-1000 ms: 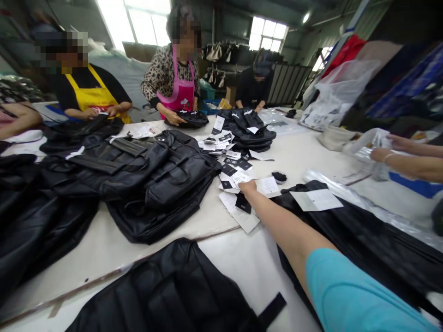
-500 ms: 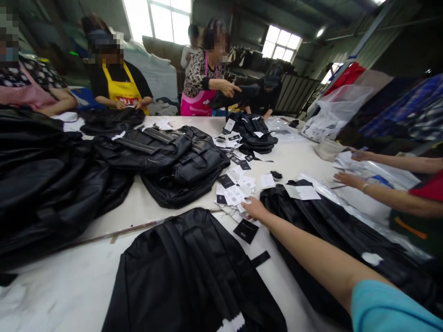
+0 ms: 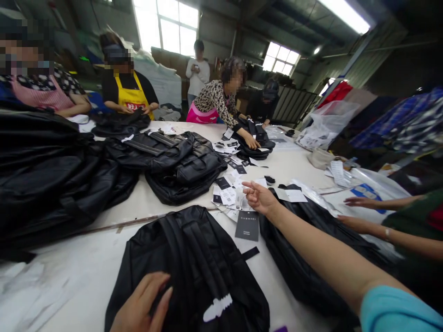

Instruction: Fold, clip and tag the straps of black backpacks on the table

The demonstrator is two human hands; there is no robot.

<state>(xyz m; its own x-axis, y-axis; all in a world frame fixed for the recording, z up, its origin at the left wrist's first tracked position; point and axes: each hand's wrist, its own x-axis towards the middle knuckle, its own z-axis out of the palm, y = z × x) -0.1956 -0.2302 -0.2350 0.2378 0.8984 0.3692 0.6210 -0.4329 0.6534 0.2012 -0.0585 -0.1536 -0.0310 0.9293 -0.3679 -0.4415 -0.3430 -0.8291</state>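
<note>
Black backpack (image 3: 190, 258) at six o'clock, on the table (image 3: 83, 267).
Head view: at seven, the left hand (image 3: 140, 306) is spread over it; at four, the right hand (image 3: 261, 199) half-curls above a dark tag (image 3: 247, 227), and I cannot tell whether it pinches that.

White table (image 3: 292, 166), brown seam (image 3: 134, 222) running across. On it: near bag (image 3: 187, 263) lying flat, bag heap (image 3: 51, 184) left, more bags (image 3: 187, 170) mid-left, long bag (image 3: 294, 269) right, loose tags (image 3: 228, 193) scattered mid-table, small bag stack (image 3: 263, 146) far side, clear plastic (image 3: 277, 133) just beside it.
</note>
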